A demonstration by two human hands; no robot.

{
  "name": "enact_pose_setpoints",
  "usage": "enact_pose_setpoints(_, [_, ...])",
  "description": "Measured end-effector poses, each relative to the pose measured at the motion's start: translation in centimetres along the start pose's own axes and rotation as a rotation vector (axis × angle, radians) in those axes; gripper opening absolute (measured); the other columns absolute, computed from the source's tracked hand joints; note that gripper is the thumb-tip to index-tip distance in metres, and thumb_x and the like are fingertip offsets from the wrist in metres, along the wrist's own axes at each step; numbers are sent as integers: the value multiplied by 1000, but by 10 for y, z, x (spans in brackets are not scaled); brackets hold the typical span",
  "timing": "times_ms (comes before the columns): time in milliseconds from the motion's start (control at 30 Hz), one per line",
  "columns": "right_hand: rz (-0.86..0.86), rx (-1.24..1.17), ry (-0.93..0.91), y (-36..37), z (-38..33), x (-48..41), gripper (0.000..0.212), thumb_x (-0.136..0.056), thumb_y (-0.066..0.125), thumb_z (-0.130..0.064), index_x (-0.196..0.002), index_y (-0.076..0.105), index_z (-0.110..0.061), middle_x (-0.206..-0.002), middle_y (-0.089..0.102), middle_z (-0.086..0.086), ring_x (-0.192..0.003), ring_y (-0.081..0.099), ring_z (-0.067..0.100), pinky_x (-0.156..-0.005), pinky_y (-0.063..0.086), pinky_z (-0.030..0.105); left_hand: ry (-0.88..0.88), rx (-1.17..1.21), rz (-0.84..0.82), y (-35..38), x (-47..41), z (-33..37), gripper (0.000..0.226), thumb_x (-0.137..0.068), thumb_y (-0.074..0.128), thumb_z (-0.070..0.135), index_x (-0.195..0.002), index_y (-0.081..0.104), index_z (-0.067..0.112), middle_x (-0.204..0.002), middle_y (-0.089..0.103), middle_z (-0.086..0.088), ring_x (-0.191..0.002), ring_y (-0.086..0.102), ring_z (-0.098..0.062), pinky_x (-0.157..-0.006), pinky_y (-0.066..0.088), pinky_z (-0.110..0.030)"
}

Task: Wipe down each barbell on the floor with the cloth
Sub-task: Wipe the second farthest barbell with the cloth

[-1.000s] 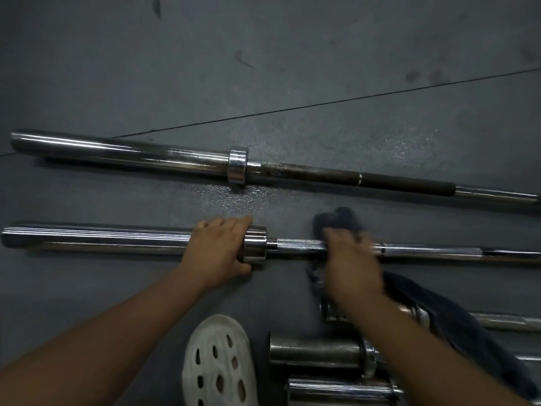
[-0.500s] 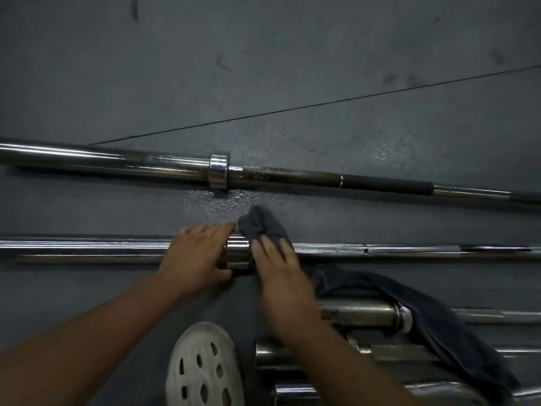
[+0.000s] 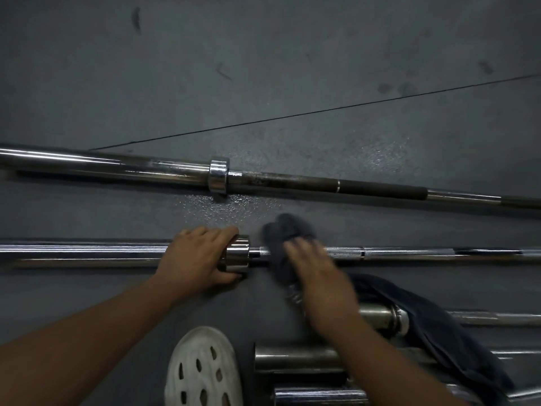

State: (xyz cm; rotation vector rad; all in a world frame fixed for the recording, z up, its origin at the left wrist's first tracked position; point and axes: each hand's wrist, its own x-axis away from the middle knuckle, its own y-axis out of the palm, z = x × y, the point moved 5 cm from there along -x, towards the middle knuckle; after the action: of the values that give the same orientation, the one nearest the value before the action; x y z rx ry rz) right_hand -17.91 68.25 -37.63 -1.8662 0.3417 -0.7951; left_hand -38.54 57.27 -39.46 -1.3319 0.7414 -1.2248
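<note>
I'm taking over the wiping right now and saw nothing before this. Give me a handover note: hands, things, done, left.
The left hand grips the middle barbell at its collar, steadying it.
The right hand holds the cloth on that bar's shaft just right of the collar, blurred mid-wipe; the cloth's tail drapes over the near barbells at lower right.
The far barbell lies apart, its shaft dark and stained.
Done: the middle bar is under way; no bar can be confirmed finished.
Left: the rest of this shaft, then the far and near bars.
</note>
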Motion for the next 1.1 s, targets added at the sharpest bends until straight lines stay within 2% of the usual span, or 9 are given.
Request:
enact_pose_setpoints(100, [-13,-16,236,-4,33,-3,78,-84,65,-14,-152,28,-26,-158,26,-5,-147,20,30,-109,42,45,-6,19,-42,-1,-2,-2,79,-58,54,79,-123,53,34,-99,70,7,-88,65,-23,-72,48,-34])
enact_pose_setpoints(267, [-91,-97,-11,8,-40,-11,80,-90,49,-8,-155,11,-37,-164,3,-15,-152,-3,22,-109,41,41,-38,57,-138,-8,-11,2,80,-58,63,72,-125,47,33,-107,64,3,-98,60,-25,-78,48,-36])
enact_pose_setpoints(400, [19,-34,130,3,27,1,88,-79,71,-12,-152,25,-34,-161,23,-11,-149,21,25,-100,50,42,-8,-28,-5,-1,-1,41,76,-59,76,31,-130,52,18,-114,55,-9,-100,54,-31,-83,48,-40])
enact_pose_setpoints(500, [43,-15,264,10,19,1,87,-72,79,-17,-149,38,-24,-156,35,-1,-144,30,34,-97,52,49,1,-23,77,7,-1,48,70,-59,74,27,-126,55,14,-112,56,-11,-96,56,-32,-80,48,-41])
enact_pose_setpoints(567, [74,15,116,12,-31,-4,83,-71,72,-13,-147,41,-25,-156,37,-1,-143,34,36,-81,58,49,18,-2,0,4,-11,42,72,-54,78,34,-119,56,14,-102,57,-7,-87,58,-29,-71,47,-37])
enact_pose_setpoints(667, [-17,-86,-34,17,-69,-11,79,-86,50,-6,-156,20,-28,-166,8,-5,-152,4,30,-92,52,49,59,74,-204,-6,-36,27,65,-61,75,45,-115,51,17,-106,60,-3,-91,63,-28,-69,47,-33])
enact_pose_setpoints(800, [28,-13,-14,4,-14,-15,84,-81,62,-10,-154,24,-30,-163,20,-9,-151,18,25,-93,54,45,57,136,-459,-23,-63,20,58,-67,75,50,-113,49,26,-117,61,2,-105,60,-22,-77,43,-30])
enact_pose_setpoints(933, [70,-50,222,2,23,-9,87,-77,71,-11,-153,31,-23,-160,27,-3,-148,22,32,-106,45,45,47,-139,-224,-24,-43,45,51,-66,76,42,-107,57,19,-105,62,-5,-102,56,-28,-85,45,-35])
enact_pose_setpoints(1100, [-18,-46,-76,22,-11,0,82,-80,62,-18,-151,24,-34,-161,24,-10,-149,22,27,-93,54,44,95,-62,-54,3,-7,67,57,-66,54,33,-118,60,8,-112,57,-17,-97,54,-35,-88,44,-45])
